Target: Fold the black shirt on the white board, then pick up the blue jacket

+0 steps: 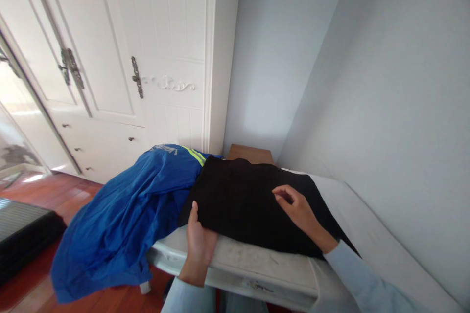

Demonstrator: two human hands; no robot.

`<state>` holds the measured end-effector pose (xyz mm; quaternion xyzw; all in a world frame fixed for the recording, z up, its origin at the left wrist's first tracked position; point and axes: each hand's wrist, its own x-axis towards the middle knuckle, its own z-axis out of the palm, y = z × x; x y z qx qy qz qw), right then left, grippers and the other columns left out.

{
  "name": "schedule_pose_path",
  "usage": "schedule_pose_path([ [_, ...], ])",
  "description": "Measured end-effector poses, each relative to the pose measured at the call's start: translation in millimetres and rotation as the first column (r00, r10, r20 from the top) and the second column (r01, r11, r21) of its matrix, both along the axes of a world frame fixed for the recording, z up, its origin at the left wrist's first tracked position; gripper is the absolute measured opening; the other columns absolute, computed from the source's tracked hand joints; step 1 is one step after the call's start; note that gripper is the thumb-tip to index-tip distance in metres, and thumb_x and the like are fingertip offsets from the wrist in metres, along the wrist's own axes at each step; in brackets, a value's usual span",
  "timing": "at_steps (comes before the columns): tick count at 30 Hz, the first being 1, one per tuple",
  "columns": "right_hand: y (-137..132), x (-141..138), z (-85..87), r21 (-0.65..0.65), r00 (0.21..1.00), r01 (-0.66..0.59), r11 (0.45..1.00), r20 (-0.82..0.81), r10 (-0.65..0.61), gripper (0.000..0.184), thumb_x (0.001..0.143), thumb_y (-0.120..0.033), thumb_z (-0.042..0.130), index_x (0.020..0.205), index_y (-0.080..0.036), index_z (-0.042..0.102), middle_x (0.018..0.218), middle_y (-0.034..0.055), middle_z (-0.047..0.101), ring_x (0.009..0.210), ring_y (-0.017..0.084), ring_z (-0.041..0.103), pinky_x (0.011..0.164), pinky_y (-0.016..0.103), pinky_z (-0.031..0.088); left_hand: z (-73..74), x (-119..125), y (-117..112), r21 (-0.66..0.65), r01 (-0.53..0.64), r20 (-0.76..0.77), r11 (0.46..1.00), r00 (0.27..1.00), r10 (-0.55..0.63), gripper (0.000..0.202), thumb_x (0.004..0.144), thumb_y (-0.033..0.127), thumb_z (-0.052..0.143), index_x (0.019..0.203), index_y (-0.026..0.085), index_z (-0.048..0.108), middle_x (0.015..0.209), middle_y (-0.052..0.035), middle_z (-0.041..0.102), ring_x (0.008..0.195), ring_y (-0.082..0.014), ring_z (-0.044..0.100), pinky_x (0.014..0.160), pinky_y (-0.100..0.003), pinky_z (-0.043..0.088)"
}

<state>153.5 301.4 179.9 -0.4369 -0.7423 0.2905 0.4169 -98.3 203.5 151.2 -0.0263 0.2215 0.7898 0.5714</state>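
Observation:
A black piece of cloth (242,200), probably a garment, lies spread flat over a white table (253,257). At its near left edge is my left hand (200,242), thumb on top and the fingers tucked beneath, gripping the cloth. My right hand (299,210) is over the right part of the cloth, its thumb and fingers curled together in a pinch. Whatever those fingertips hold, if anything, is too small to make out. To the left, a blue jacket (135,205) with a yellow-green reflective stripe drapes over the table's end and hangs toward the floor.
White wardrobe doors (172,34) with dark metal handles rise behind. A brown wooden surface (251,152) shows beyond the table. The grey wall (396,107) runs along the right side. A black ridged case (27,239) lies on the reddish wooden floor at left.

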Motion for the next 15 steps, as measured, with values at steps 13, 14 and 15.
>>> schedule_pose_path([
  [13,-88.8,-92.9,-47.8,-0.568,0.45,-0.644,0.512,-0.823,-0.348,0.023,0.071,-0.008,0.077,0.093,-0.012,0.07,0.1,0.01,0.075,0.1,0.019,0.071,0.094,0.028,0.055,70.5,14.3,10.6,0.033,0.006,0.046,0.999,0.999,-0.007,0.043,0.101,0.029,0.042,0.138,0.016,0.058,0.126,-0.0123,0.069,0.119,-0.025,0.064,0.107,-0.041,0.048],
  [14,-76.2,-84.3,-53.4,-0.554,0.405,-0.612,0.564,-0.832,-0.379,0.019,0.072,-0.006,0.074,0.09,-0.015,0.07,0.097,0.0063,0.076,0.099,0.017,0.071,0.094,0.028,0.056,73.6,14.7,11.1,0.028,-0.002,0.055,1.0,0.998,0.001,0.043,0.101,0.029,0.041,0.138,0.016,0.058,0.125,-0.0121,0.069,0.119,-0.0253,0.063,0.107,-0.041,0.047],
  [15,-64.1,-72.9,-58.6,-0.533,0.369,-0.58,0.616,-0.846,-0.384,0.018,0.076,-0.006,0.07,0.088,-0.019,0.07,0.092,0.002,0.076,0.094,0.016,0.072,0.092,0.029,0.057,75.6,14.4,11.3,0.022,-0.01,0.064,1.0,0.998,0.008,0.043,0.101,0.028,0.04,0.137,0.016,0.059,0.125,-0.012,0.069,0.12,-0.0255,0.063,0.107,-0.042,0.047],
])
